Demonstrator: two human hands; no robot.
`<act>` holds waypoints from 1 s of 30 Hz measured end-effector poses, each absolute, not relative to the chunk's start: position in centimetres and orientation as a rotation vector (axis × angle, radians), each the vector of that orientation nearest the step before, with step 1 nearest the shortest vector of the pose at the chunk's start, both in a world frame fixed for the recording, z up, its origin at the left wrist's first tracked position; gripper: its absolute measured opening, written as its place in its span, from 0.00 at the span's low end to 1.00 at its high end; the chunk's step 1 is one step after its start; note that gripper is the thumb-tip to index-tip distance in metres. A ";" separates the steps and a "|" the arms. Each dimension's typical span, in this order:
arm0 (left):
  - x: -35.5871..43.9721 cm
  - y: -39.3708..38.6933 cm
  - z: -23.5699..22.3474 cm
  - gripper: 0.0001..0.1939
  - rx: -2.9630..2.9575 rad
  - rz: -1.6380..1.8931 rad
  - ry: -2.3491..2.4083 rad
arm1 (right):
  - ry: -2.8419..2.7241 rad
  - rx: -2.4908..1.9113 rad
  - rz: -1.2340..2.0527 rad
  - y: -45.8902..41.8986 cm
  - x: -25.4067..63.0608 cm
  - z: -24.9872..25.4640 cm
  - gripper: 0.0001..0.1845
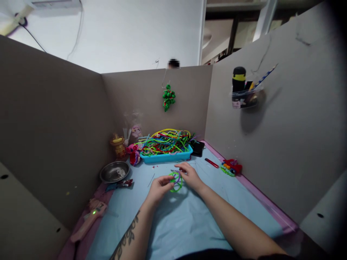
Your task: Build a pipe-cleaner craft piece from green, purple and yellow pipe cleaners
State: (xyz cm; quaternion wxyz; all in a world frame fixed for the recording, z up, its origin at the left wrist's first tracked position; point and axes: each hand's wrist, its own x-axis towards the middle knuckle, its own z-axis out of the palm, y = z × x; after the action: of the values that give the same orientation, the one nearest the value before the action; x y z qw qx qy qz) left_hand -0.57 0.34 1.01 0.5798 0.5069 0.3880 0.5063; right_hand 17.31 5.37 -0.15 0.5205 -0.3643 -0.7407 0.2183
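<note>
1. Green ring (177,189): located above the blue cloth (187,224) on the counter, between the two hands; a purple strip (178,177) crosses its upper part.
2. Left hand (160,187): thumb and fingers pinch the left edge of the green ring. The tattooed forearm angles up and inward from the lower left.
3. Right hand (191,176): fingers bent toward the left, pinching the purple strip at the ring's upper right. The forearm runs diagonally from the lower right.
4. Blue tray (166,157): beyond the hands, filled with multicolored fuzzy stems (168,142).
5. Left side: metal bowl (115,172); nearer, a pink glue gun (89,222), green light lit.
6. Right side: red pen-like tool (211,163), beside a multicolored fuzzy piece (231,167).
</note>
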 end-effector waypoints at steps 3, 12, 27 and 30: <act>-0.8 0.3 1.0 0.20 1.166 1.152 0.881 | -1.830 -0.855 0.522 5.6 17.2 -0.4 0.14; -0.6 0.9 0.6 0.18 1.234 1.318 1.077 | -1.605 -0.814 0.191 4.6 17.3 0.4 0.10; -1.3 1.5 -0.2 0.20 1.214 1.483 1.105 | -1.611 -0.853 0.392 3.7 16.5 0.3 0.07; -1.1 1.4 0.2 0.20 1.179 1.401 1.041 | -1.536 -0.837 0.657 4.0 16.5 0.2 0.10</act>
State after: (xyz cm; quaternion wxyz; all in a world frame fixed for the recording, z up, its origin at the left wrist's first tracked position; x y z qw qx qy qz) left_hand -1.11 1.40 0.16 0.4949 0.4863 0.4294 0.5781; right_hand 16.46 4.00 0.23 0.5943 -0.3602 -0.6611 0.2827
